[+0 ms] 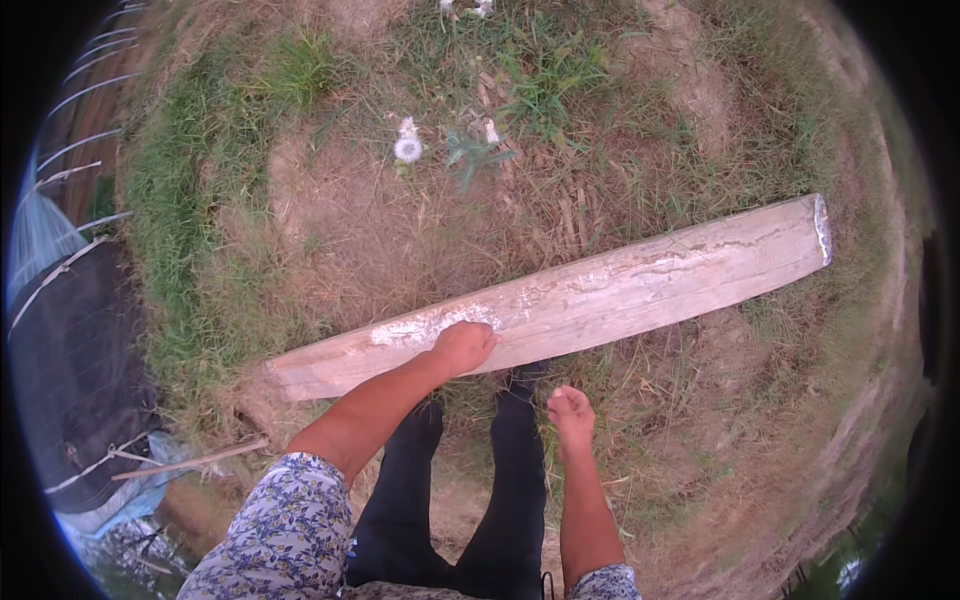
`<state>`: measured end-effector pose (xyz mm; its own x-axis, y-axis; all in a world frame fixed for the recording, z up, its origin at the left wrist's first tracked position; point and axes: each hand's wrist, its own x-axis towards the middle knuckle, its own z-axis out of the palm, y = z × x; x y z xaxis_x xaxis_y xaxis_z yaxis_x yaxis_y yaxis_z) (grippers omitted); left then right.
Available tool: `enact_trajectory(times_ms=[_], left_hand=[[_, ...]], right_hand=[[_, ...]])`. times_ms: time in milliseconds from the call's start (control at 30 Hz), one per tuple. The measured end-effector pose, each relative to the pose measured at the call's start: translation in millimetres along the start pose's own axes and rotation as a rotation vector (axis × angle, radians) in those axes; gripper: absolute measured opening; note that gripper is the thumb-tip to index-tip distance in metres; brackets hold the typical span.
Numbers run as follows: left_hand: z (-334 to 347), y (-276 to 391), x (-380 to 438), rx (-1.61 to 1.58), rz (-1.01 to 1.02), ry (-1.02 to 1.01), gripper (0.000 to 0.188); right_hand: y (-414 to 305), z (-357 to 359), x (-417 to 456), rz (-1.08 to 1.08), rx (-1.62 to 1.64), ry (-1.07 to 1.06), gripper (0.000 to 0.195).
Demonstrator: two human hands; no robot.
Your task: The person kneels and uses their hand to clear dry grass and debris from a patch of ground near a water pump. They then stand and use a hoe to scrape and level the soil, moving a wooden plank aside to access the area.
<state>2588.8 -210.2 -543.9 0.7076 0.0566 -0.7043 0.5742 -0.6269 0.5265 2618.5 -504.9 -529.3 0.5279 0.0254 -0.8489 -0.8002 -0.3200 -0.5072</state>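
A long, weathered wooden plank lies slantwise on the grassy ground before my feet, with white patches on its upper face and a whitish right end. My left hand is closed over the plank's face, left of its middle; whether its fingers hold something small is hidden. To the right of my legs, my right hand hangs clear of the plank, its fingers curled loosely. Whether something thin is between those fingers cannot be told.
A seeding dandelion-like flower head and grass tufts stand beyond the plank. At the left are a dark cover tied with cord, plastic film and curved hoops. A thin wooden stick lies near the cover.
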Motion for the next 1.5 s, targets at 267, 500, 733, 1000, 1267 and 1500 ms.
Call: enact_trajectory(times_ms=[267,500,733,1000,1267,1500], left_hand=[[-117.8,37.4,70.4,0.566,0.385,0.349,0.015],[-86.8,93.1,-27.1,-0.15,0.288,0.299,0.025],[-64.8,156.9,-158.2,-0.473,0.376,0.402,0.065],[-85.4,94.4,-261.0,-1.443,-0.078,0.09,0.068],[-150.6,35.2,-477.0,-1.536,0.199,0.167,0.04],[82.0,-196.7,-663.0,-0.914,-0.902,0.825,0.051]], right_hand=[[89.9,49.1,-70.8,-0.039,-0.059,-0.164,0.036],[-2.8,51.4,-105.3,0.381,0.108,-0.253,0.064],[-170.9,99.9,-175.3,0.191,0.786,-0.675,0.103],[-287.2,202.3,-369.3,-1.097,-0.622,-0.357,0.074],[-197.4,102.9,-294.1,-0.223,-0.966,-0.258,0.048],[-166.8,-99.2,-224.5,-0.695,-2.176,-0.717,0.025]])
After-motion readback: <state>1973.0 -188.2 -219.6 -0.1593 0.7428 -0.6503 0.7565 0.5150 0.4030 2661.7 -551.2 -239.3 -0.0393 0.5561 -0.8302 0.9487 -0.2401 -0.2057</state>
